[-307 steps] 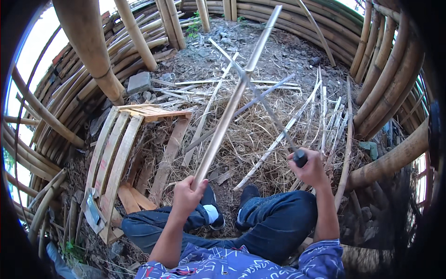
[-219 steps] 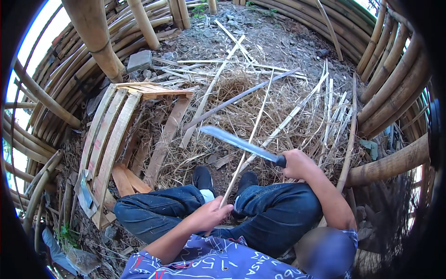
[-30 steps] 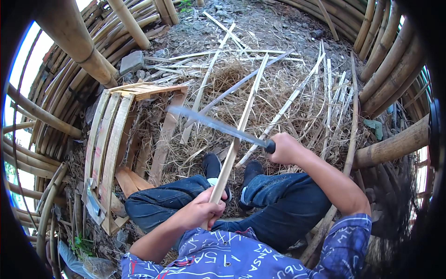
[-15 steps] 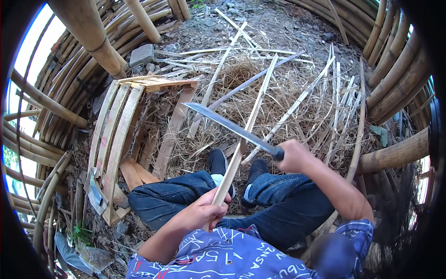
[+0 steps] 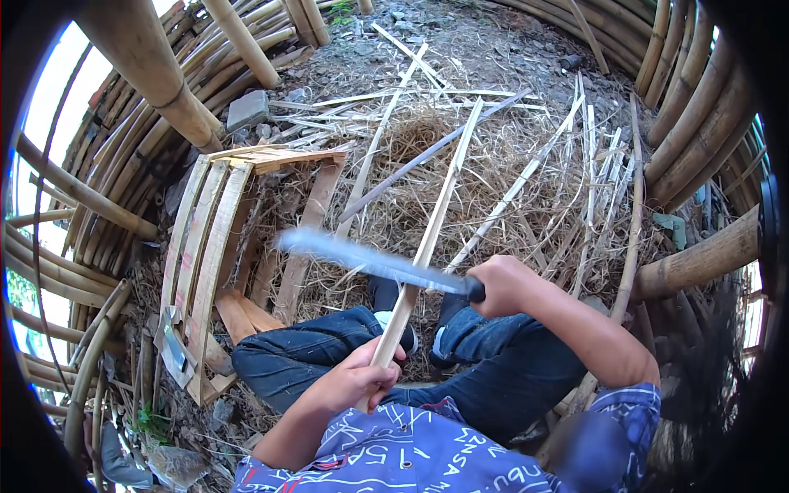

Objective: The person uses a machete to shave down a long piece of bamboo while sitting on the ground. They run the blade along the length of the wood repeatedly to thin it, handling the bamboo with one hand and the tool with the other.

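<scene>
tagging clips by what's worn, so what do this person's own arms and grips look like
The left grip and right grip are human and ungloved, with no watch or bracelet visible. The forearms are bare below a short left sleeve and right sleeve, both blue-purple with white, writing-like line markings; some red shows on the left one.

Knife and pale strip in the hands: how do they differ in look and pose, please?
The knife has a grey blade and dark handle; the strip is pale tan. The knife points leftward; the strip points forward. The right hand holds the knife, the left hand the strip. Both are long.
</scene>
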`<state>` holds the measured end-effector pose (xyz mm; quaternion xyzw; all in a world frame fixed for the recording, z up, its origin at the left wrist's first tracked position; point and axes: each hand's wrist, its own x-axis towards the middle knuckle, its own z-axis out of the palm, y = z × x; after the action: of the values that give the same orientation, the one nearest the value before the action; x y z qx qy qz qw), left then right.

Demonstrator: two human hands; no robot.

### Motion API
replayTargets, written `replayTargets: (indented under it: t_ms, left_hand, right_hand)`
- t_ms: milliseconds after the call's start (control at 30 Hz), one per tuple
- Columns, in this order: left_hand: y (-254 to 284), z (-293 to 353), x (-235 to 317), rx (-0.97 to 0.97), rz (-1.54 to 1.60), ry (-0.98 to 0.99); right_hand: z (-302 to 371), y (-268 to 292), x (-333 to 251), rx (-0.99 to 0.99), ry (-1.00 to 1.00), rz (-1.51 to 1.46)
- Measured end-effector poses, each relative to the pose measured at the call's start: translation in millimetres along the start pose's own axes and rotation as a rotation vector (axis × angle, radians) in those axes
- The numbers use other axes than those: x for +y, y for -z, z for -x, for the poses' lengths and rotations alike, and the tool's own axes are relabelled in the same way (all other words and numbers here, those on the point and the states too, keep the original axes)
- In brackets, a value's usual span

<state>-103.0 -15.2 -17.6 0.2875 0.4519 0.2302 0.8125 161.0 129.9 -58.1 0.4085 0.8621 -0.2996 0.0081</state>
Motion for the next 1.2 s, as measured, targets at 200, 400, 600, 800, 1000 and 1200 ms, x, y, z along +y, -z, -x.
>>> replayTargets:
  t_ms: [200, 400, 600, 800, 1000, 1200]
  left_hand:
    - [-8, -4, -3, 0.004, -0.033, -0.001]
    - [-6, -5, -2, -0.045, 0.139, -0.042]
    - [-15, -5, -6, -0.03, 0.072, -0.032]
    - [-15, -7, 0, -0.034, 0.064, -0.017]
    - [-20, -4, -9, 0.055, -0.082, 0.005]
    - [-14, -8, -1, 0.064, -0.044, 0.025]
  right_hand:
    - [-13, 17, 22, -0.129, -0.143, 0.084]
    - [-2, 2, -2, -0.042, -0.129, -0.111]
    - [-11, 19, 26, -0.148, -0.211, 0.054]
    - [-1, -10, 14, 0.003, -0.091, -0.279]
    - [-11, 9, 25, -0.151, -0.051, 0.083]
    - [-2, -6, -4, -0.185, -0.109, -0.156]
